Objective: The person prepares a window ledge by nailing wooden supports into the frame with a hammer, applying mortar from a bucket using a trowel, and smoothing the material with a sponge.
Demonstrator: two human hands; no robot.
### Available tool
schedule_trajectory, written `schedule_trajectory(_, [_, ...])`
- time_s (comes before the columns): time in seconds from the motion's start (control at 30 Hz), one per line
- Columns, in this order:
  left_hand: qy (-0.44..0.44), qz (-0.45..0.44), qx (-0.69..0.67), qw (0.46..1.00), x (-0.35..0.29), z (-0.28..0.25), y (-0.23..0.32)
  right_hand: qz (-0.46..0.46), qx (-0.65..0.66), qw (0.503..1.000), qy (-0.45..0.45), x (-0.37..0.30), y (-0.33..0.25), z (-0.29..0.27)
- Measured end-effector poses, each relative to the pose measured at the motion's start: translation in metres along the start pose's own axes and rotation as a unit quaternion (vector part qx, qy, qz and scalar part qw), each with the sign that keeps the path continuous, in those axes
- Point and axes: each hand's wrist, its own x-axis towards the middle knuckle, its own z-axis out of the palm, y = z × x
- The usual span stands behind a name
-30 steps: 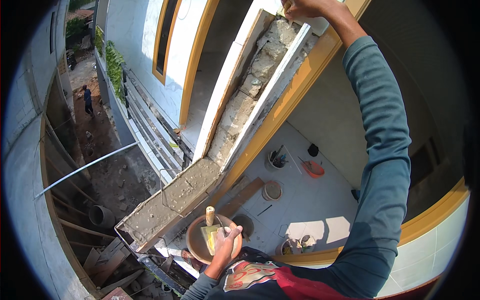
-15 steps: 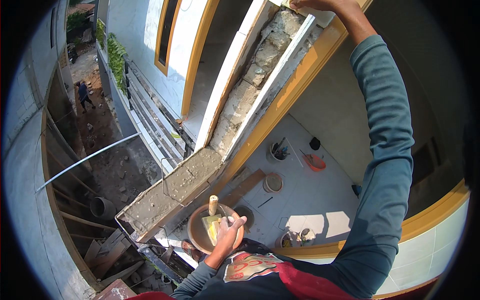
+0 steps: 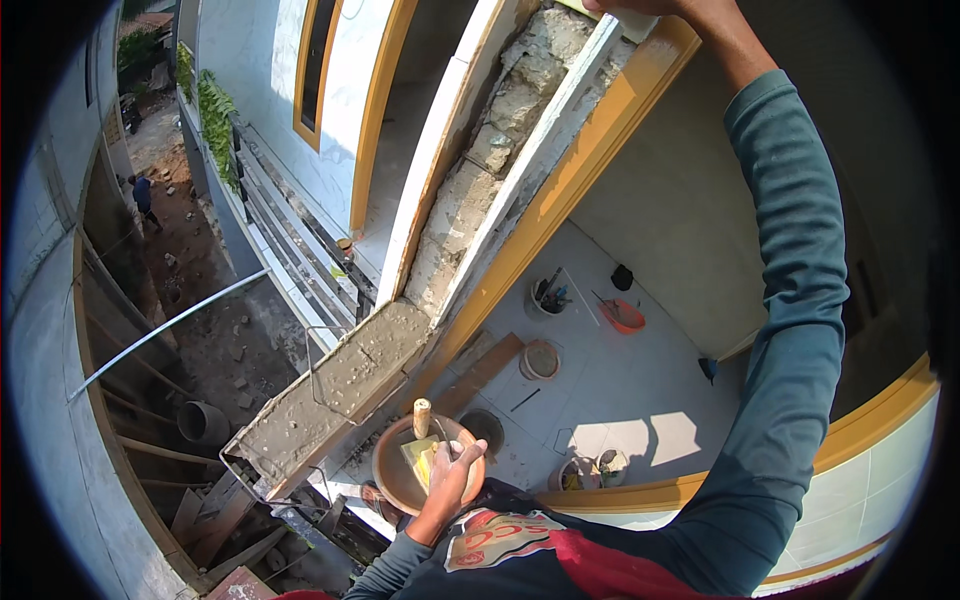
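Observation:
My left hand (image 3: 450, 480) is closed over a brown bowl (image 3: 381, 462) in front of my body. Its fingers seem to wrap the bright yellow grip of a pale yellow float (image 3: 416, 458). Beside it, a wooden tool handle (image 3: 422, 416) sticks up from the bowl. My right arm stretches up to the top edge, where the picture cuts off most of my right hand (image 3: 690, 8). Its visible fingers bend over the upper end of a wall channel, against a pale yellowish edge; what they grip is hidden. Rough mortar (image 3: 465, 205) fills that channel, and smoother wet mortar (image 3: 345, 365) the lower trough.
A deep drop with rubble lies left of the wall, with a person (image 3: 143, 200) far below. On the tiled floor to the right stand a bucket of tools (image 3: 546, 300), an orange basin (image 3: 622, 316) and another bucket (image 3: 540, 360). A white pipe (image 3: 170, 330) slants across the left.
The view has shifted slightly, so the wall and floor sit further left. My right hand has moved further out over the top edge. My left hand stays at the bowl.

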Motion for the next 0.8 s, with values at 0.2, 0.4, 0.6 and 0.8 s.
schedule_trajectory(0.2, [-0.004, -0.011, 0.001, 1.0, 0.002, 0.006, 0.002, -0.002, -0.003, 1.0, 0.007, 0.003, 0.003, 0.0])
schedule_trajectory(0.4, [-0.011, -0.012, -0.025, 1.0, -0.003, 0.007, 0.015, -0.007, -0.011, 1.0, 0.019, 0.006, 0.005, -0.002])
schedule_trajectory(0.6, [-0.01, -0.018, -0.018, 1.0, -0.006, 0.004, 0.017, -0.03, -0.016, 0.997, 0.072, 0.0, -0.002, -0.006])
schedule_trajectory(0.8, [-0.032, -0.023, 0.019, 0.999, 0.0, 0.005, 0.007, -0.067, 0.005, 0.978, 0.195, -0.039, -0.014, -0.026])
